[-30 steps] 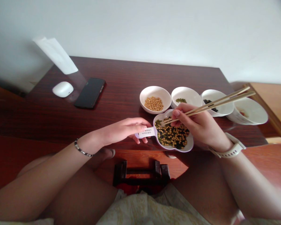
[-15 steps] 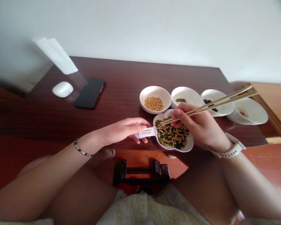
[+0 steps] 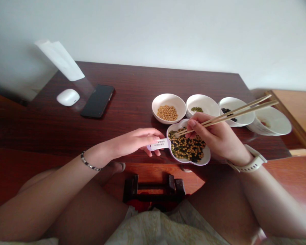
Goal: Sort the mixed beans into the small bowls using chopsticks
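White dish point(image 3: 190, 162) half-hidden, seemingly, by right hand point(image 3: 216, 139)

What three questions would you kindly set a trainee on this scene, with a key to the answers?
1. Multiple choice: what lies in the leftmost white bowl of the row? A. yellow beans; B. a smartphone; C. a wristwatch.
2. True or false: the right hand holds wooden chopsticks with their tips over the lobed dish.
3. Short answer: which part of the lobed dish does the left hand hold?

Key: 1. A; 2. True; 3. the white labelled handle.
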{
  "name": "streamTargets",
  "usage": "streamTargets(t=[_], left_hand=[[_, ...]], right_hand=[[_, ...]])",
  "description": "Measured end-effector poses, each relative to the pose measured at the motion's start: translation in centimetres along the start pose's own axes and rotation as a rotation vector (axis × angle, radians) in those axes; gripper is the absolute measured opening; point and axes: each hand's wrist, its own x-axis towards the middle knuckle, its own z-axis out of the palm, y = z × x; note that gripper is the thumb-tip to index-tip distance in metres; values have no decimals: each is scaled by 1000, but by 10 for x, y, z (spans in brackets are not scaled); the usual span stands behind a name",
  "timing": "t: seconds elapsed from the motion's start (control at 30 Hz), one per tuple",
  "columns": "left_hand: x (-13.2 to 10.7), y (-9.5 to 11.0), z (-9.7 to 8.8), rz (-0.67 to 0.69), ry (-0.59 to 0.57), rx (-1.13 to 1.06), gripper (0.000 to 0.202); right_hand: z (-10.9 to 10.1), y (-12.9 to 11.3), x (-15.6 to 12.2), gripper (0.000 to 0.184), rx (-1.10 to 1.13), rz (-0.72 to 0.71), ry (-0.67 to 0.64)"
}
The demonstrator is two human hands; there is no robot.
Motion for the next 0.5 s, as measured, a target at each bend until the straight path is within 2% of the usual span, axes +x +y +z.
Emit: streamTargets(t=[0.13,0.5], left_hand=[[0,0,0,8,-1,-14,38],[0,1,1,11,2,-11,36]], right_hand=[[0,-1,0,34,25,29,28],[3,-1,0,32,93,51,4]])
